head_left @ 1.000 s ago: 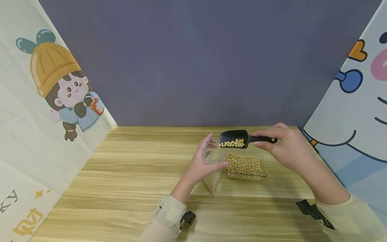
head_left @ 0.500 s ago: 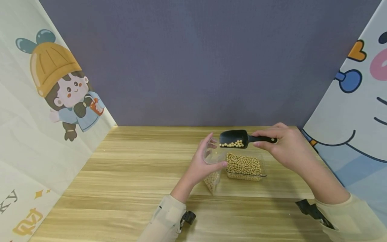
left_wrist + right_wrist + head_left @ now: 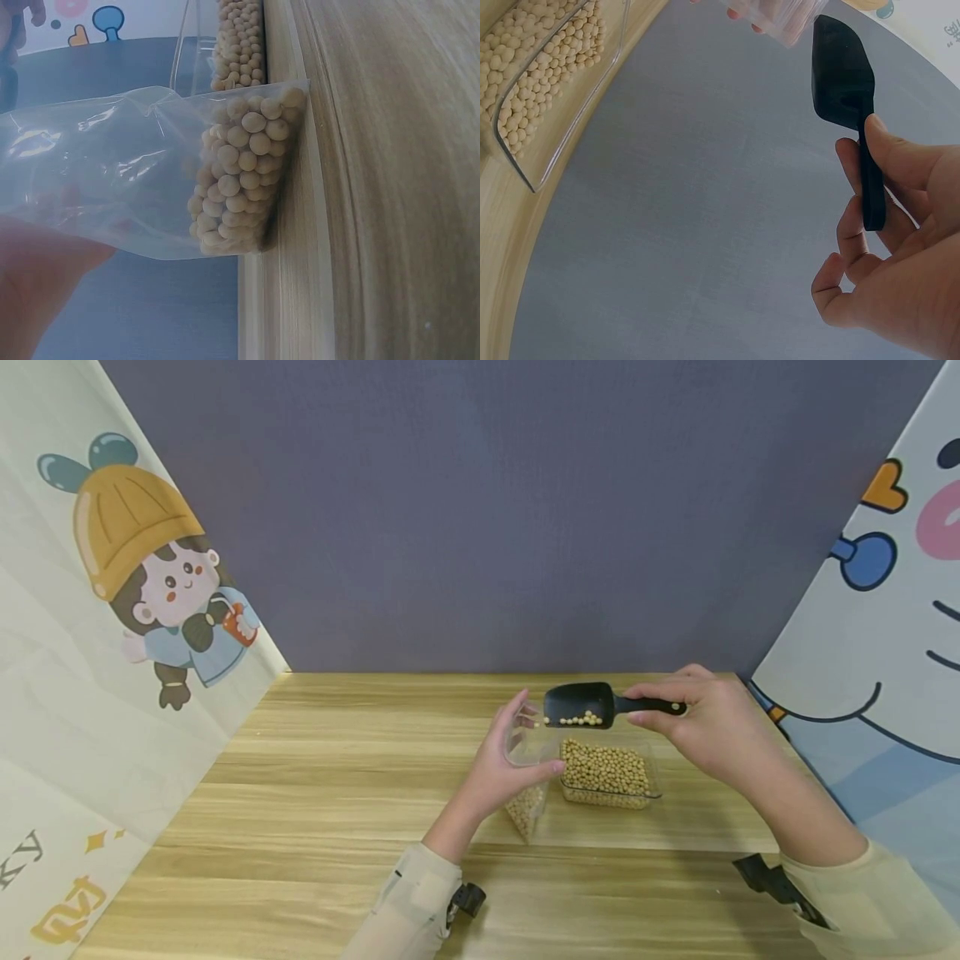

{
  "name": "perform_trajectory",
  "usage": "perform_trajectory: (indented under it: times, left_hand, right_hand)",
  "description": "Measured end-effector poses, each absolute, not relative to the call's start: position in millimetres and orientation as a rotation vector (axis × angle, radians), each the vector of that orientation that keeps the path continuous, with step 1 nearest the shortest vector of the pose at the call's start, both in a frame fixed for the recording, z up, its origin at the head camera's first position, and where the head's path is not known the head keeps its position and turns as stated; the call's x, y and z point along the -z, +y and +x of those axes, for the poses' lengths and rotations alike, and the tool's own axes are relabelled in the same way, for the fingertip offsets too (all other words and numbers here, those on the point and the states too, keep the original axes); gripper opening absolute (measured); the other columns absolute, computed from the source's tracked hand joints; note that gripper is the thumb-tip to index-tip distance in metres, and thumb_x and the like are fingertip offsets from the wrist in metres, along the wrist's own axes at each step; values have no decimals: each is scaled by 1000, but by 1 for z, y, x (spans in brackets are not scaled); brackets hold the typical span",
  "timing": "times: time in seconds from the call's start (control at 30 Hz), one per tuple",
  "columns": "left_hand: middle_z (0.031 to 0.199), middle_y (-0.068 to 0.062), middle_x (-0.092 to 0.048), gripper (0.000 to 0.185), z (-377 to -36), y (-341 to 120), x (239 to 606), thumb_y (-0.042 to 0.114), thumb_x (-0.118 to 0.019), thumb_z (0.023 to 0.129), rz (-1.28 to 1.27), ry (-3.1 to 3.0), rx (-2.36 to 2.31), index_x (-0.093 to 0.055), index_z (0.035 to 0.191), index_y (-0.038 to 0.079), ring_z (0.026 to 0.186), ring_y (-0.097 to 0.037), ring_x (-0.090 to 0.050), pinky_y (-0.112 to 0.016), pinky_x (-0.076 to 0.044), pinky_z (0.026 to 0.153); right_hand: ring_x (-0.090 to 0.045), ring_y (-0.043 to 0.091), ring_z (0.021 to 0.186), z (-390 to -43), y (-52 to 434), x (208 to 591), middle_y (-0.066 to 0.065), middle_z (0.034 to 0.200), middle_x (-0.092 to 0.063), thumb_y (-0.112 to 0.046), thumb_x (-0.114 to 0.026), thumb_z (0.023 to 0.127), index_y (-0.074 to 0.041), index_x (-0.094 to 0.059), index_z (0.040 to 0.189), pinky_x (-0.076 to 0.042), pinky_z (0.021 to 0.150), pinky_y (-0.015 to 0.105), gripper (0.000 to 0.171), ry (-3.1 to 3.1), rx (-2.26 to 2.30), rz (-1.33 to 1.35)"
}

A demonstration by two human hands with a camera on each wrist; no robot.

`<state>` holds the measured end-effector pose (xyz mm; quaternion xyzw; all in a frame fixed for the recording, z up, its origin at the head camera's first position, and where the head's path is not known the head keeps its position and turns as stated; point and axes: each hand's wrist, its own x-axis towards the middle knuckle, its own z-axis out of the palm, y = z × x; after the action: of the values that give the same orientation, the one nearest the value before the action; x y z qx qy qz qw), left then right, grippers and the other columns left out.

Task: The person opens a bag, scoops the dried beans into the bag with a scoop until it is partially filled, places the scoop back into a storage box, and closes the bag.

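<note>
Tipping scoop (image 3: pixel 579 704) — right hand (image 3: pixel 708 722) pinching, left hand (image 3: pixel 504 762) gripping bag (image 3: pixel 527 777)

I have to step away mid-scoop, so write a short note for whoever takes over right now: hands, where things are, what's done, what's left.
Left hand: holds the clear plastic bag upright on the wooden table, mouth open.
Right hand: grips the black scoop by its handle, tip at the bag mouth.
Things: clear tray of soybeans sits just right of the bag.
Done: bag bottom holds a layer of soybeans.
Left: a few beans remain in the scoop; the tray looks well filled.
</note>
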<state>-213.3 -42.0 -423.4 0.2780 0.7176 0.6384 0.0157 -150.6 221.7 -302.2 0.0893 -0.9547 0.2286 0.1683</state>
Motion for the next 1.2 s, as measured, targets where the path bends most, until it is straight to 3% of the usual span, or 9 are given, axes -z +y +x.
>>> perform_trajectory:
  times: [0.2, 0.63, 1.2]
  left_hand:
    - [157, -15, -46, 109, -213, -42, 424, 23, -89, 84, 862, 2240, -1980, -23, 170, 23, 146, -39, -45, -56, -32, 132]
    - [156, -8, -47, 109, -213, -41, 423, 21, -89, 83, 840, 2254, -1976, -24, 170, 25, 146, -33, -46, -54, -33, 132]
    - [158, -18, -44, 110, -214, -42, 424, 25, -90, 83, 848, 2230, -1982, -23, 170, 24, 146, -38, -46, -57, -32, 132]
  right_hand:
    - [-52, 17, 68, -150, 222, 302, 12, 112, -75, -31, -83, 93, -21, -82, 123, -38, 53, 27, 31, -2696, -647, 274]
    - [-54, 17, 70, -151, 221, 302, 11, 111, -74, -32, -83, 93, -22, -81, 124, -39, 53, 27, 32, -2706, -645, 267]
    - [-53, 18, 72, -151, 222, 303, 11, 111, -75, -32, -82, 94, -23, -81, 124, -38, 54, 27, 32, -2701, -648, 274]
